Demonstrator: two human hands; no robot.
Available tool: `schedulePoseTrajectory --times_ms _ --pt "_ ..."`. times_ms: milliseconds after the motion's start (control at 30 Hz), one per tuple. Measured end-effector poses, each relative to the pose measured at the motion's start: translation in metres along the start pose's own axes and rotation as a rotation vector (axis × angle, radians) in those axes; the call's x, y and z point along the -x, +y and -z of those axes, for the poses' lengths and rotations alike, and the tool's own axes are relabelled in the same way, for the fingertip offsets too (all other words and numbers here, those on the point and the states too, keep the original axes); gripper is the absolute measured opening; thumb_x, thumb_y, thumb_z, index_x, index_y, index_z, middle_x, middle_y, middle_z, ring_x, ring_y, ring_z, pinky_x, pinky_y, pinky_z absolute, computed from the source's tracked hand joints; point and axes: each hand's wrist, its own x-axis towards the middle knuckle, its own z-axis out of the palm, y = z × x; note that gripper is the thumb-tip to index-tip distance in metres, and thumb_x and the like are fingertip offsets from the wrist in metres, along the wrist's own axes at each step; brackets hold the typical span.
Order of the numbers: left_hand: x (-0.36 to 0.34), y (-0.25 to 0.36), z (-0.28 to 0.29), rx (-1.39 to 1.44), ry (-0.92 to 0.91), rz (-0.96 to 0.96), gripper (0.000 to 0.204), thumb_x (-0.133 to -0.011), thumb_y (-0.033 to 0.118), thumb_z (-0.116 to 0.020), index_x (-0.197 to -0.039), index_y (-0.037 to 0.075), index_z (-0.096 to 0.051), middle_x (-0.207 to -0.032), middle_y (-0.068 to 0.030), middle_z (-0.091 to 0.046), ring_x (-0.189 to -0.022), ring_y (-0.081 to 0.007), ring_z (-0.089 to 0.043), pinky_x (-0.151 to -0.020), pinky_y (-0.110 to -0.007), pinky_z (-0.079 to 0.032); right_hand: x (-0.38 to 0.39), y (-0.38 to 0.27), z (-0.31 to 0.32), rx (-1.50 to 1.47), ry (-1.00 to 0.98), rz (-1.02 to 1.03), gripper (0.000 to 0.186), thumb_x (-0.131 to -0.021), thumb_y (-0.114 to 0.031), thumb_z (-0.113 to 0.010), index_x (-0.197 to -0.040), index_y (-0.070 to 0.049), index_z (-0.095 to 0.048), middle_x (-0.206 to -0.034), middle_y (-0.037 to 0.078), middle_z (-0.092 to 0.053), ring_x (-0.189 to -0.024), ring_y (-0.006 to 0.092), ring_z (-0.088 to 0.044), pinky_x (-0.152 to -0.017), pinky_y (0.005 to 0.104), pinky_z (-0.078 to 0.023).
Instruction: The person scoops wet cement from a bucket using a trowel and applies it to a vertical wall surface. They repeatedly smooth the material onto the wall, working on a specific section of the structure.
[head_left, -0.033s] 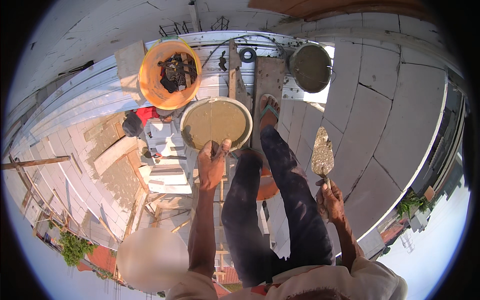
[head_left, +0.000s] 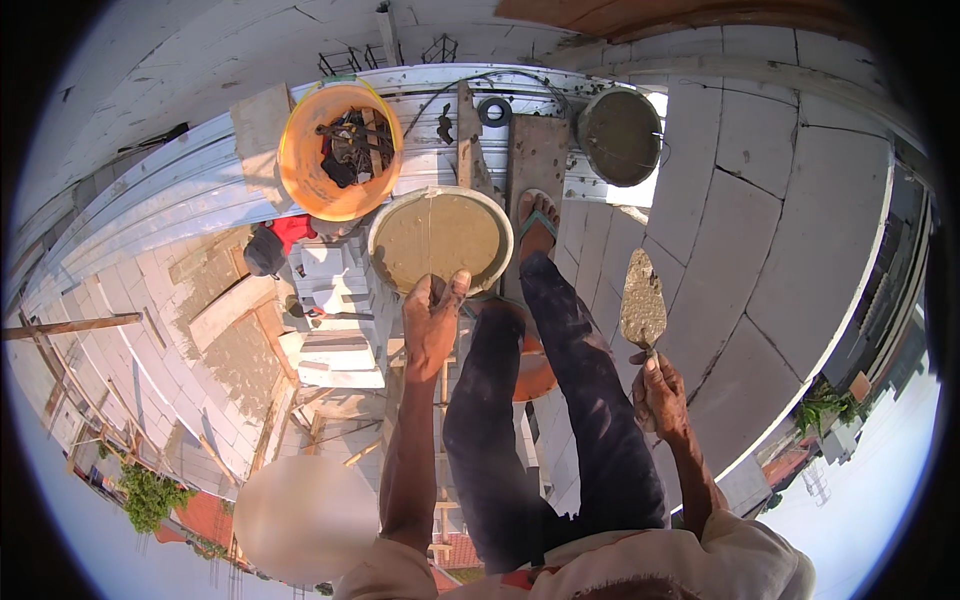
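My left hand (head_left: 435, 315) is closed on the near rim of a round plastic basin (head_left: 440, 240) of wet grey-brown mortar, thumb up over the edge. My right hand (head_left: 662, 395) grips the handle of a trowel (head_left: 643, 300), its upturned blade coated with mortar, beside the block wall on the right. My sandalled foot (head_left: 538, 222) is on a worn plank (head_left: 535, 150) just right of the basin, and my legs in dark trousers show between my arms.
An orange bucket (head_left: 310, 185) holding tools, a second basin (head_left: 620, 135) and a black tape roll (head_left: 494, 110) lie on white corrugated sheets. A co-worker in red (head_left: 290, 235) is lower left. Block walls (head_left: 730, 260), timber poles (head_left: 70, 325) and a drop with wooden framework surround me.
My left hand and the basin have shifted slightly right and up. The trowel in my right hand has moved slightly up and left.
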Motion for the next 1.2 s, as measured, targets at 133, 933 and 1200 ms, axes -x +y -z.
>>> schedulePoseTrajectory --times_ms 133,933,1200 --pt "-0.034 0.028 -0.059 0.09 -0.045 0.039 0.06 -0.092 0.052 -0.075 -0.071 0.0 -0.054 -0.062 -0.0015 -0.046 -0.062 -0.0138 -0.042 -0.057 -0.035 -0.039 -0.031 -0.02 0.001 0.242 0.052 0.1 0.042 -0.102 -0.046 -0.063 -0.107 -0.004 -0.061 -0.069 0.002 -0.055 -0.052 0.0102 -0.052 -0.048 0.0275 -0.045" --pt "-0.132 0.066 -0.184 0.09 -0.094 0.055 0.061 -0.092 0.055 -0.073 -0.104 -0.005 -0.065 -0.091 -0.0099 -0.066 -0.087 -0.0195 -0.059 -0.082 -0.038 -0.049 -0.188 -0.108 0.016 0.918 0.068 0.446 0.036 -0.099 -0.035 -0.067 -0.1 0.0 -0.06 -0.087 0.024 -0.071 -0.08 0.0454 -0.07 -0.069 0.0478 -0.054" --pt "-0.098 0.105 -0.218 -0.095 -0.245 0.053 0.065 -0.087 0.058 -0.075 -0.094 -0.006 -0.063 -0.081 -0.0133 -0.065 -0.077 -0.0203 -0.06 -0.071 -0.038 -0.05 -0.162 -0.1 0.034 0.891 0.165 0.33 0.036 -0.101 -0.034 -0.065 -0.101 0.001 -0.058 -0.083 0.024 -0.068 -0.075 0.0431 -0.069 -0.068 0.0477 -0.053"
